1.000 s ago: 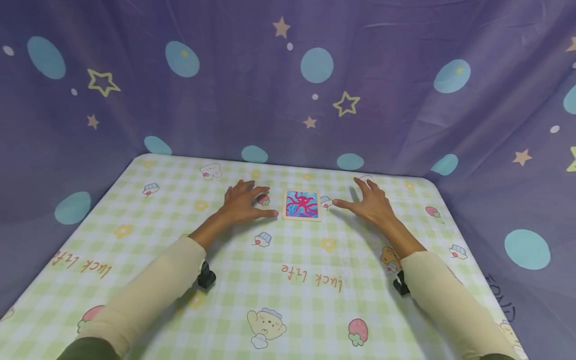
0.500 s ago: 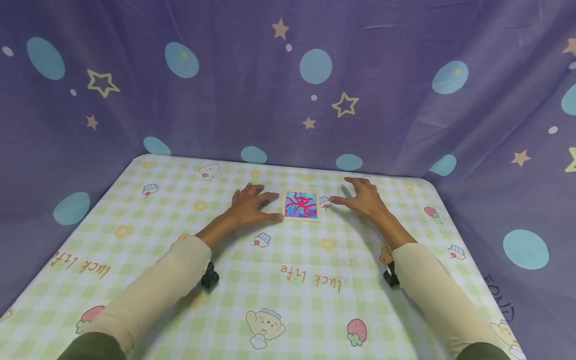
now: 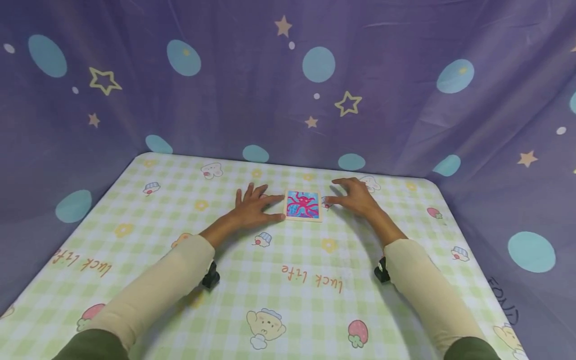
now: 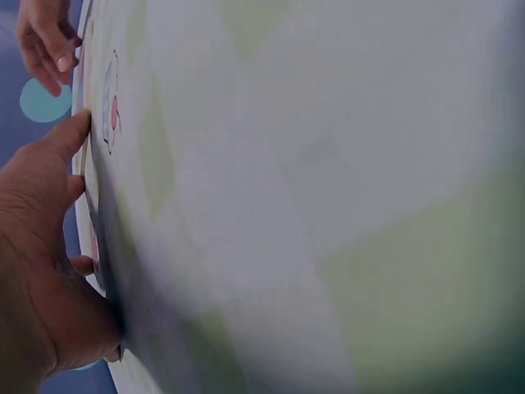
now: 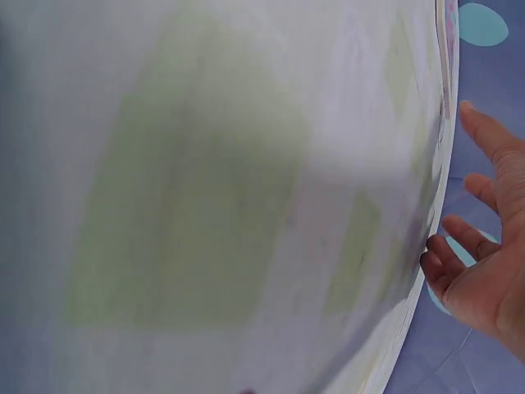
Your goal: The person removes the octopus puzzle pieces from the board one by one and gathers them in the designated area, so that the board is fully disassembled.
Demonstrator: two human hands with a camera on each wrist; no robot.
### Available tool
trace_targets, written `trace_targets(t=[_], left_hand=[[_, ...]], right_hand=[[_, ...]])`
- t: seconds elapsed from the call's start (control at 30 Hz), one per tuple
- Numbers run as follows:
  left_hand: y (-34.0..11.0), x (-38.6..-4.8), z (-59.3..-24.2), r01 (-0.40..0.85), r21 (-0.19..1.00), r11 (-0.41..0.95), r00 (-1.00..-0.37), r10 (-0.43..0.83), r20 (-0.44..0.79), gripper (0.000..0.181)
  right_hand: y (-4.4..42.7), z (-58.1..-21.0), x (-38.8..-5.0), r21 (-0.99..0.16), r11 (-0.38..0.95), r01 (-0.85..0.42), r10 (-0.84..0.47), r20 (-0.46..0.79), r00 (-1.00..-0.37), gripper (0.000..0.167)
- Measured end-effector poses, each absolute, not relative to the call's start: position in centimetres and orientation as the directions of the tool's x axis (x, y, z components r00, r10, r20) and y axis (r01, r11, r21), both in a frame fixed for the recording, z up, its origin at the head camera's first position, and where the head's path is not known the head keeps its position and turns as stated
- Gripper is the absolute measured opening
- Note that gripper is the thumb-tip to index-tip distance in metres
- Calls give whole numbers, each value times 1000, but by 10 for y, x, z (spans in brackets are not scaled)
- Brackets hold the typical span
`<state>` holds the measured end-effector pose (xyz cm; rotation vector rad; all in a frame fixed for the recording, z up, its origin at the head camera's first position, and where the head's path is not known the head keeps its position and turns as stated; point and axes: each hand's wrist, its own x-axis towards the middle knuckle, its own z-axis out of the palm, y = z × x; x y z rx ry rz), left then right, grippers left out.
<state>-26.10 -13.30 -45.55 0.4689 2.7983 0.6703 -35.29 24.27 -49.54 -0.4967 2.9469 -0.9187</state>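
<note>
A square picture with a pale wooden rim and a pink octopus on blue (image 3: 303, 205) lies flat on the checked cloth. My left hand (image 3: 252, 209) has its thumb and index fingertip at the picture's left edge, its other fingers spread. Just off the right edge, my right hand (image 3: 357, 196) hovers with thumb and index finger apart, holding nothing. In the left wrist view my left hand (image 4: 49, 246) rests low against the cloth, with the right hand (image 4: 45, 41) beyond. The right wrist view shows my right hand (image 5: 492, 238) with fingers loosely bent.
The green-and-white checked tabletop (image 3: 297, 320) carries printed strawberries, cupcakes and lettering. Purple fabric (image 3: 252, 90) with stars and blue ovals hangs behind the table and at both sides. Dark wrist devices show under the left sleeve (image 3: 168, 280) and the right sleeve (image 3: 427, 290).
Both hands have come closer to the picture: the left moved right until its fingertips reached the edge, the right moved left. The picture shows no clear shift on the cloth.
</note>
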Motion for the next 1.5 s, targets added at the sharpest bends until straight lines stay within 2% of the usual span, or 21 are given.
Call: trace_targets(t=[0.23,0.4,0.53,0.9,1.23,1.5], left_hand=[[-134,-259,-454,246,464,851,-922,353,-158,77],[-137,-262,-460,227,485,845,-925,343,-166,80],[-136,-264,-463,229,503,833,-923,350,-160,83],[-134,-275,-471,224,487,844,-922,345,-173,84],[-131,-264,-459,219,474,853,-925,336,-179,81],[-131,-260,-456,231,452,862,-926,337,-170,77]], right_hand=[[231,-513,-365,-590,727,-352,-331,148,-932,78],[205,-473,-333,-653,681,-330,-345,111,-932,59],[191,-454,-318,-687,665,-294,-330,84,-940,50],[177,-452,-320,-804,551,-223,-320,42,-946,47],[166,-455,-333,-822,513,-247,-362,53,-931,39],[162,-453,-336,-856,499,-133,-392,-86,-916,41]])
